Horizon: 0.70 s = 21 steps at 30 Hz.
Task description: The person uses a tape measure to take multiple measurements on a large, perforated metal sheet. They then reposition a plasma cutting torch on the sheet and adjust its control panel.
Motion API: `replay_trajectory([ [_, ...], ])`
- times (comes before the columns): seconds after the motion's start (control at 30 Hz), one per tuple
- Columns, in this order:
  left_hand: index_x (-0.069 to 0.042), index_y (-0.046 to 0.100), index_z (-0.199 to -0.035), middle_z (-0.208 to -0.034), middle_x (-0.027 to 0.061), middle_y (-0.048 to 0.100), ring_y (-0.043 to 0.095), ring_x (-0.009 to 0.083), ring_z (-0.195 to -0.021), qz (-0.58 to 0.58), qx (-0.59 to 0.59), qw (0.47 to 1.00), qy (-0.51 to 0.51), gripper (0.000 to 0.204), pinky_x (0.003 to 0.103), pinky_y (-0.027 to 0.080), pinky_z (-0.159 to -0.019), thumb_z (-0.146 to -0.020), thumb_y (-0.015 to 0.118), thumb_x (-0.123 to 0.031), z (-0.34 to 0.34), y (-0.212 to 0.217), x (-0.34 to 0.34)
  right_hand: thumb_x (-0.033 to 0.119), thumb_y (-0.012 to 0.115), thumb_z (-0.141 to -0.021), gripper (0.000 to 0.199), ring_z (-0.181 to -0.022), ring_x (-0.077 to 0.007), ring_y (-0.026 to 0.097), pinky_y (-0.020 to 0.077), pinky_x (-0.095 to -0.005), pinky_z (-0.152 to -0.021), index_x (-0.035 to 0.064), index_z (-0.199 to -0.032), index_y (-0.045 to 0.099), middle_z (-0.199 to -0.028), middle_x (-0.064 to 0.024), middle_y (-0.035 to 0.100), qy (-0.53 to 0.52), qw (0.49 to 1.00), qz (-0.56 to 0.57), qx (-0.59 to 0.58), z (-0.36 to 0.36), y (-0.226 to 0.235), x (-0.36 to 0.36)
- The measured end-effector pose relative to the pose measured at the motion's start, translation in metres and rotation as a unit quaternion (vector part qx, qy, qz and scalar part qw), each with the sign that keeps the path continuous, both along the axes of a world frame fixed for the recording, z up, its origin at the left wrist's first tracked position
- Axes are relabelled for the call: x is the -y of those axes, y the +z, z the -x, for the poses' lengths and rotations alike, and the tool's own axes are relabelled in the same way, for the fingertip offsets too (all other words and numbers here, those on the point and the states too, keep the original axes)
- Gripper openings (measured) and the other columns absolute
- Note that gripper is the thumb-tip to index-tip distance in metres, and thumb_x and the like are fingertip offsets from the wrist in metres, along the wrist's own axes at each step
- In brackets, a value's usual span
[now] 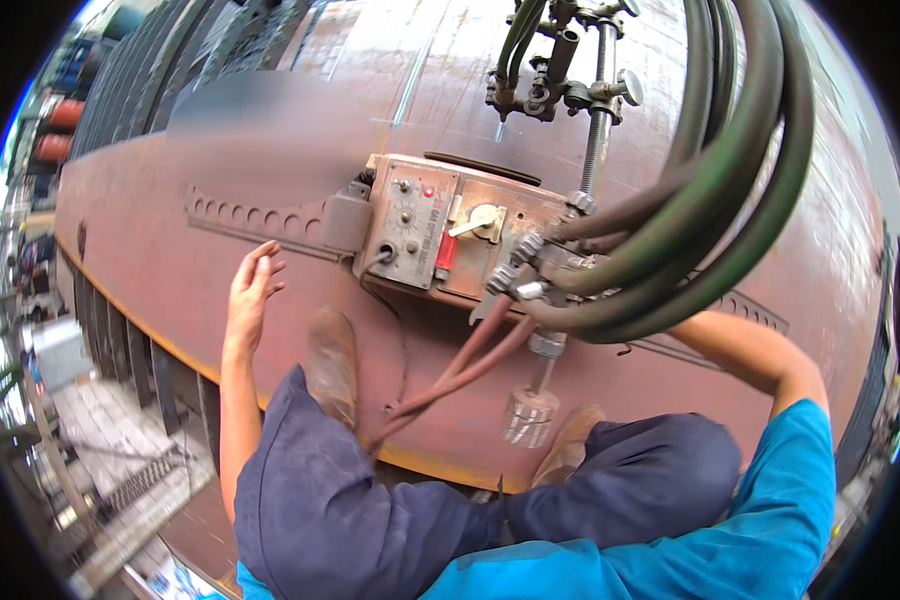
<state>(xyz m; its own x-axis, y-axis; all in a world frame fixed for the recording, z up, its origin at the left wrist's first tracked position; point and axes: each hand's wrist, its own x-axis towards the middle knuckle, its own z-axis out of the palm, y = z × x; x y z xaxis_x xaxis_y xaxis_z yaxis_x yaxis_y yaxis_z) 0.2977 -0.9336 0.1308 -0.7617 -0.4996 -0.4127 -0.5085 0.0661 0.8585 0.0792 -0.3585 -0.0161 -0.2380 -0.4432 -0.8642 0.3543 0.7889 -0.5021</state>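
Observation:
My left hand (256, 280) is raised over the steel plate with its fingers loosely apart, holding nothing. It is nearest to a perforated metal rail (260, 217) and the left end of a portable gas cutting machine (410, 225). That machine has a control panel with knobs, a lit red lamp and a lever on a round plate. My right forearm (730, 345) reaches in from the right, and the hand at its end is hidden behind thick dark hoses (715, 190). A torch holder (540, 90) hangs from a threaded rod beyond the machine.
I sit on the large rusty steel plate (150, 220), boots near the machine. Two reddish hoses (450, 375) run toward me beside a metal cylinder (531, 417) on a rod. A thin cable (400, 330) trails from the panel. Metal bars (150, 80) line the far left; the plate's edge curves along the left.

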Motion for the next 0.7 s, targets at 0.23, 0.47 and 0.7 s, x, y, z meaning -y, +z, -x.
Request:
replay_trajectory([
  [0.23,-0.003,0.059,-0.139,-0.139,0.0092,0.061,0.064,0.0220,-0.122,0.244,-0.009,0.942,0.231,0.036,0.035,0.054,-0.094,-0.109,0.058,-0.023,-0.179,0.042,-0.092,0.053,0.048,-0.109,0.044,-0.059,-0.0103,0.048,0.0429,-0.0310,-0.049,0.0123,-0.115,0.063,-0.075,0.0024,0.053,-0.129,0.972,0.186,0.068,-0.023,0.010,0.033],
  [0.47,-0.003,0.059,-0.134,-0.125,0.0060,0.063,0.067,0.0175,-0.102,0.374,0.083,0.782,0.492,0.030,0.030,0.055,-0.086,-0.108,0.059,-0.018,-0.446,0.081,-0.188,0.055,0.048,-0.109,0.045,-0.049,-0.0096,0.036,0.0269,-0.0314,-0.044,0.0157,-0.119,0.067,-0.064,0.0047,0.045,-0.268,0.940,0.190,0.094,-0.031,0.023,0.080],
  [0.7,-0.004,0.060,-0.132,-0.124,0.0060,0.064,0.067,0.0167,-0.100,0.395,0.126,0.687,0.597,0.028,0.030,0.055,-0.085,-0.107,0.060,-0.017,-0.523,0.149,-0.293,0.058,0.050,-0.107,0.054,-0.064,-0.0130,0.051,0.0432,-0.0347,-0.053,0.0132,-0.134,0.066,-0.094,-0.0065,0.070,-0.190,0.957,0.211,0.055,-0.049,0.016,0.105],
])
